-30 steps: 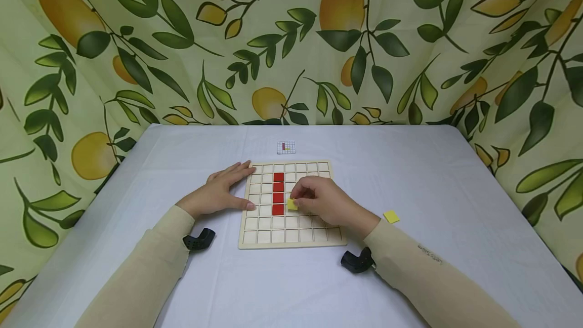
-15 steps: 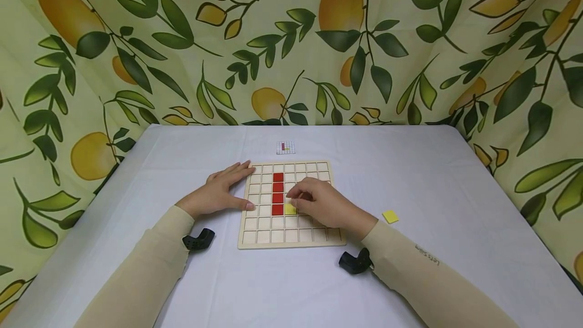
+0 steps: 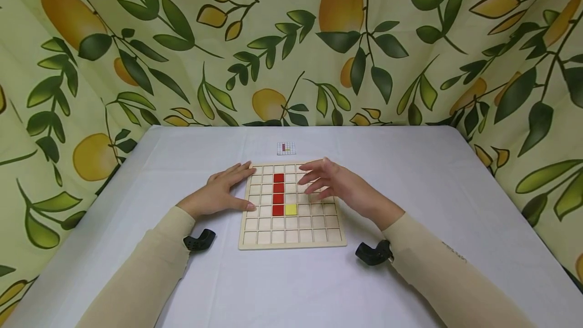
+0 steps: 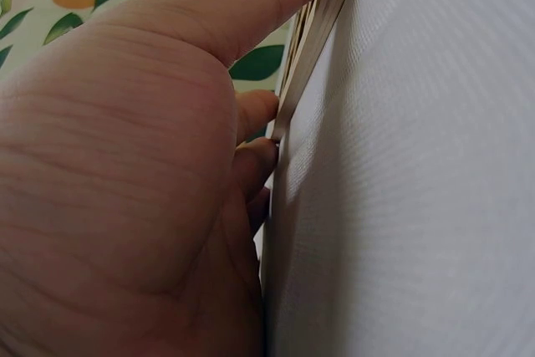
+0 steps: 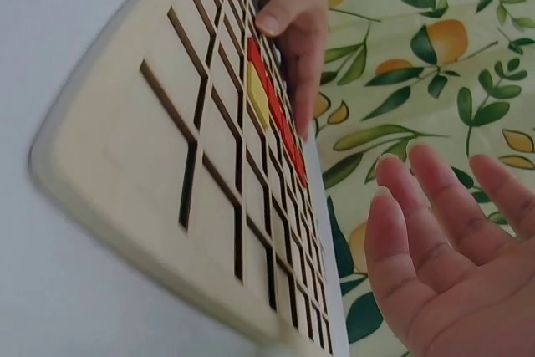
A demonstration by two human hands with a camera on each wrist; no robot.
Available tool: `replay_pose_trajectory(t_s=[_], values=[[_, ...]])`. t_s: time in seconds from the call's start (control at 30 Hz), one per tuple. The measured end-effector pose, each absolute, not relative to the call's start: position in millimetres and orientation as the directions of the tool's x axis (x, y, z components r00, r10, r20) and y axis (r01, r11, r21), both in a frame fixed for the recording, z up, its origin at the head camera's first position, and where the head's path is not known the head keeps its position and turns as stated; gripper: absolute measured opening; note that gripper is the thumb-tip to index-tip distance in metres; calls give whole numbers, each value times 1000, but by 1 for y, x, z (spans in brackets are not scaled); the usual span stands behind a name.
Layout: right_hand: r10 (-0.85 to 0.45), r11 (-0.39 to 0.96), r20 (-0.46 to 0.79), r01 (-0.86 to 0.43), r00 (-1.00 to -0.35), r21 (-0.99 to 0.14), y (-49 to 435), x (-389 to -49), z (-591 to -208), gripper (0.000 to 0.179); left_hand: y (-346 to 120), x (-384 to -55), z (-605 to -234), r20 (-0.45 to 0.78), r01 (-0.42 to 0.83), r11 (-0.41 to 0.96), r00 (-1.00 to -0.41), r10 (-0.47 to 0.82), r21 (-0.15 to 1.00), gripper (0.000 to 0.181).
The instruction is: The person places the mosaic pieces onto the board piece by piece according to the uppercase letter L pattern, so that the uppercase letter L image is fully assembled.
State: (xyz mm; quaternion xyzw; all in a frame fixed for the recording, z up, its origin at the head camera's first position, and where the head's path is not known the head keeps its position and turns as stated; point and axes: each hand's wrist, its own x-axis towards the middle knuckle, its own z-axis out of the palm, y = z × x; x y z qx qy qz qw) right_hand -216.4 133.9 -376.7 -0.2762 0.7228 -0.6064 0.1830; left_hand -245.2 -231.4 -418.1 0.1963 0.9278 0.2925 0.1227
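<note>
A wooden grid board (image 3: 298,237) lies on the white-covered table. Several red tiles (image 3: 278,198) fill a vertical column of its cells. A yellow tile (image 3: 291,209) sits in the cell just right of the lowest red one. My left hand (image 3: 215,195) rests at the board's left edge, thumb and fingertips on the rim, fingers extended. Over the board's right side hovers my right hand (image 3: 342,185), holding nothing; its spread, relaxed fingers also show in the right wrist view. The left wrist view has the thumb (image 4: 209,10) against the board's side.
A small card (image 3: 286,148) printed with a coloured grid lies behind the board. Black wrist devices are strapped at the left sleeve (image 3: 150,257) and right sleeve (image 3: 437,257). A fruit-patterned curtain (image 3: 291,44) hangs behind the table (image 3: 282,287).
My right hand has let go of the yellow tile, now flat in its cell, and moved up and right with fingers spread. The loose yellow tile at right is now hidden behind my forearm.
</note>
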Motion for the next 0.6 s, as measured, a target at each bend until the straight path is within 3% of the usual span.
replay_pose_trajectory(t_s=[0.2,0.6], values=[[-635,71,103,-191,-766,-979,164,-217,-377,76,-232,-246,-421,-113,288,756,-896,430,588,113],[-534,182,48,-171,-844,-968,248,-204,-398,71,-232,-246,-421,-116,283,760,-899,423,585,112]])
